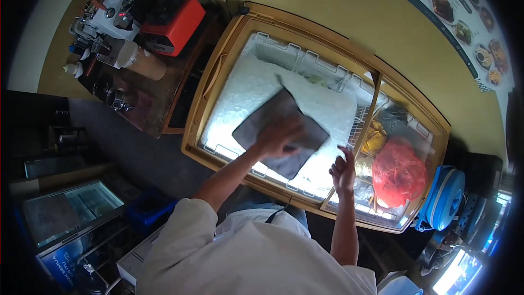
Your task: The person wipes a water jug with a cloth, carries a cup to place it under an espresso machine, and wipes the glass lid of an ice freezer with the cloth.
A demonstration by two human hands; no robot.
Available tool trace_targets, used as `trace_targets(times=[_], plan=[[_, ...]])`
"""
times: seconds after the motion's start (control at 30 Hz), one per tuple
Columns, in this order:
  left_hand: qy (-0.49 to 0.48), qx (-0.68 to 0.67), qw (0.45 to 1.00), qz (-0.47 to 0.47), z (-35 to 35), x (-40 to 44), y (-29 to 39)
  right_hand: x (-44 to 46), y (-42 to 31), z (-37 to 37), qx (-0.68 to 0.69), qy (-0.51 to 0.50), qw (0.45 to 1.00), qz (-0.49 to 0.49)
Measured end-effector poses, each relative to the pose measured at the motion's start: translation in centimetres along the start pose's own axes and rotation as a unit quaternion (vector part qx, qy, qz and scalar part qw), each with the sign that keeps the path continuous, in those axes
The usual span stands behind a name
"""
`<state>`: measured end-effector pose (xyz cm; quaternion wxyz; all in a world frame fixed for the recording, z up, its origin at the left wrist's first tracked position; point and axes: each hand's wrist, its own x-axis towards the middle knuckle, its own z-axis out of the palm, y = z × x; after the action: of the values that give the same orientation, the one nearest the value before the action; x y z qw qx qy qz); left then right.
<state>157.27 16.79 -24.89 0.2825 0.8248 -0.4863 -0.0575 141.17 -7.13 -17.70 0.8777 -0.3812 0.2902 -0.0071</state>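
Note:
A chest freezer with a gold-brown frame (316,21) and see-through top fills the middle. Spread over its left section lies a dark grey cloth (262,117), one corner raised. My left hand (281,135) rests on the cloth, its fingers smeared by motion, so their grip cannot be made out. Near the divider bar, my right hand (343,170) is raised above the freezer's front part, index finger extended, the others loosely bent, holding nothing. White frost (234,90) shows under the left section. A red plastic bag (400,172) and yellow packets (374,139) show in the right section.
To the left, a wooden table (177,90) bears a red machine (173,27), a lidded container (143,61) and metal items. A blue round-lidded container (448,198) stands right of the freezer. A blue bin (150,210) and a glass-topped case (73,213) are at lower left.

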Motion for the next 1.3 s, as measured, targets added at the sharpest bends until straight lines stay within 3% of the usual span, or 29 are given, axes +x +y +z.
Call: trace_targets(times=[0.03, 0.07, 0.1, 0.13, 0.2, 0.27, 0.3, 0.33, 0.37, 0.4, 0.43, 0.47, 0.5, 0.6, 0.67, 0.73, 0.77, 0.8, 0.83, 0.87, 0.93, 1.0, 1.07, 1.13, 1.17, 1.2, 1.3], plan=[[0.066, 0.097, 0.989, -0.09, -1.7, 0.3, 0.2, 1.1, 1.1, 1.5, -0.123, 0.018, 0.992, -0.031], [0.145, 0.101, 0.967, -0.18, -0.9, 0.6, -0.5, 2.4, 2.9, 2.7, -0.177, 0.014, 0.982, -0.069], [0.161, 0.1, 0.961, -0.201, -0.8, 1.0, 0.1, 3.8, 5.1, 3.8, -0.216, 0.06, 0.971, -0.08], [0.181, 0.103, 0.953, -0.222, -0.9, 1.4, 0.4, 5.2, 8.6, 4.6, -0.237, 0.061, 0.952, -0.184], [0.214, -0.187, 0.954, -0.101, -0.1, 0.9, -0.4, 7.6, 12.4, 6.5, -0.441, 0.08, 0.817, -0.363], [0.232, -0.193, 0.949, -0.089, -2.7, -0.2, 0.4, 8.2, 12.0, 10.2, -0.577, 0.005, 0.709, -0.406], [0.255, -0.143, 0.949, -0.118, -3.4, -1.5, -0.4, 8.9, 12.0, 10.3, -0.668, 0.023, 0.64, -0.38], [0.275, -0.095, 0.945, -0.147, -4.2, -3.2, -1.4, 10.6, 11.2, 9.2, -0.728, 0.042, 0.547, -0.411], [0.28, -0.046, 0.94, -0.186, -4.3, -5.4, -2.9, 12.3, 9.7, 8.6, -0.75, 0.073, 0.498, -0.429], [0.284, 0.001, 0.931, -0.228, -4.3, -7.5, -4.3, 14.5, 8.2, 7.4, -0.758, 0.115, 0.467, -0.44], [0.296, 0.022, 0.923, -0.246, -5.2, -8.8, -5.1, 15.6, 5.6, 8.2, -0.79, 0.159, 0.48, -0.348], [0.301, 0.04, 0.914, -0.269, -5.7, -10.4, -5.3, 17.2, 4.2, 8.7, -0.772, 0.196, 0.508, -0.329], [0.315, -0.014, 0.908, -0.276, -5.5, -11.6, -5.8, 17.9, 3.4, 10.2, -0.78, 0.199, 0.5, -0.32], [0.283, 0.057, 0.924, -0.249, -5.0, -12.6, -6.6, 18.7, 7.0, 12.4, -0.851, 0.052, 0.386, -0.353], [0.292, 0.072, 0.92, -0.252, -5.0, -12.3, -6.5, 17.8, 6.7, 13.4, -0.806, -0.202, 0.366, -0.419], [0.296, 0.077, 0.916, -0.259, -4.7, -12.5, -6.6, 20.7, 4.3, 11.7, -0.764, -0.288, 0.401, -0.415], [0.295, 0.07, 0.919, -0.252, -5.1, -12.3, -6.6, 22.8, 2.8, 10.4, -0.779, -0.228, 0.382, -0.442], [0.298, 0.071, 0.918, -0.25, -5.0, -12.3, -6.6, 23.5, 1.1, 11.7, -0.865, -0.104, 0.382, -0.308], [0.302, 0.073, 0.918, -0.248, -5.1, -12.1, -6.8, 25.3, 0.5, 12.2, -0.852, 0.02, 0.436, -0.289], [0.303, 0.071, 0.918, -0.245, -5.1, -12.2, -6.5, 26.4, 0.1, 12.4, -0.813, 0.097, 0.443, -0.365], [0.308, 0.07, 0.917, -0.243, -5.1, -12.2, -6.7, 26.8, 1.9, 14.5, -0.851, 0.138, 0.424, -0.278], [0.302, 0.063, 0.918, -0.247, -4.9, -12.6, -6.0, 23.2, 4.6, 18.9, -0.859, 0.041, 0.427, -0.28], [0.298, 0.064, 0.919, -0.249, -5.0, -12.5, -6.5, 20.1, 8.5, 20.0, -0.886, -0.079, 0.321, -0.325], [0.314, 0.021, 0.917, -0.244, -4.8, -13.0, -6.7, 19.1, 8.4, 19.5, -0.814, -0.287, 0.333, -0.378], [0.333, -0.006, 0.912, -0.239, -4.9, -13.2, -6.7, 20.4, 7.7, 18.8, -0.804, -0.28, 0.352, -0.388], [0.349, -0.033, 0.906, -0.235, -5.0, -13.4, -6.5, 21.4, 6.5, 18.9, -0.85, -0.217, 0.355, -0.325], [0.376, -0.052, 0.888, -0.259, -6.0, -12.8, -5.4, 23.9, 4.7, 18.5, -0.791, 0.015, 0.484, -0.376]])
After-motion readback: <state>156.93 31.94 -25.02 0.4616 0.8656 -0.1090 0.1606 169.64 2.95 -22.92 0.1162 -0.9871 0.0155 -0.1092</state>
